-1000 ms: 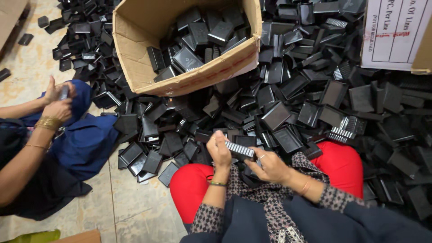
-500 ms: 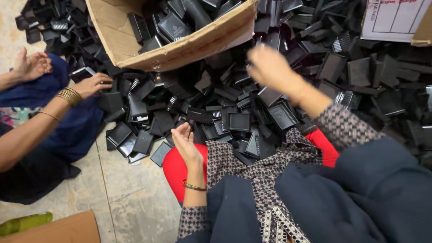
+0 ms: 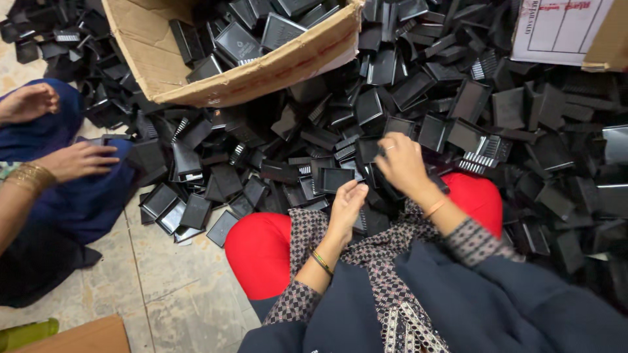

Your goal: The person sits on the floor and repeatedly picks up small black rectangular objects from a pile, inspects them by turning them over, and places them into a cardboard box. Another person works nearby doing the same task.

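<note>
Half a second back the right hand (image 3: pixel 400 160) was stretched out toward the cardboard box (image 3: pixel 261 72); now it's back down in the heap of black plastic trays (image 3: pixel 366 131) on the floor, fingers curled, though what they hold can't be made out. The left hand (image 3: pixel 345 204) hovers open and empty beside it.

Soft even light; lower right edge perhaps motion-blurred

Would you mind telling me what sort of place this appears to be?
Probably a small workshop floor for sorting or assembling parts: a heap of small black plastic trays covers the tiled floor, an open brown cardboard box holds more, and another person's hand works alongside.
</note>
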A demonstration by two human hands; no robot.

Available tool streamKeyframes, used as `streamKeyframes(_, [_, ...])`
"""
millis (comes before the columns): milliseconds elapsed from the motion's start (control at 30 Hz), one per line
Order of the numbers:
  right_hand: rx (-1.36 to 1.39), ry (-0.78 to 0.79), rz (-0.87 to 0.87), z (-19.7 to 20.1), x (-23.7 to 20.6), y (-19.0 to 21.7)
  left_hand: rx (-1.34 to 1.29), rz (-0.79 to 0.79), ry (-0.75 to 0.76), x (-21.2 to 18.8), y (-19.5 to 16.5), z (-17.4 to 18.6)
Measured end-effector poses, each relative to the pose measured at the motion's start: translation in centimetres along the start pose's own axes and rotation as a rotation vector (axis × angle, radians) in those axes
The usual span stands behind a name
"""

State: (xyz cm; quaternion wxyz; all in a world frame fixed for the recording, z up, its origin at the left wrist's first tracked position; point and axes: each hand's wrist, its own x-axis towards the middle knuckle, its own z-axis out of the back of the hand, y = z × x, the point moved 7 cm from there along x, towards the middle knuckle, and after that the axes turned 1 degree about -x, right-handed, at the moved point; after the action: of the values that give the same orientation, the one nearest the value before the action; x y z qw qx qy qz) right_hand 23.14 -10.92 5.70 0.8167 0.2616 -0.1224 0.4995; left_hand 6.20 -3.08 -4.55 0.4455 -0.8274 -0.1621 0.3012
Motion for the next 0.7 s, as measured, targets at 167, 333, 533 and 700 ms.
streamKeyframes(167, [-0.255,0.220,-0.245,-1.8,-0.7,-1.4,0.010,0.002,-0.038,0.4,-0.2,2.4])
streamKeyframes(333, [0.156,0.331,-0.428,1.6,-0.5,-3.4,-0.122,-0.054,-0.122,-0.3,-2.6,7.1])
streamKeyframes(533, [1.354,0.378,-0.542,1.0,-1.5,4.4,-0.597,0.186,0.157,-0.9,-2.9,2.7])
streamKeyframes(700, [0.627,0.082,-0.328,-1.6,1.6,5.0,-0.728,0.170,0.452,-1.5,-5.0,0.6])
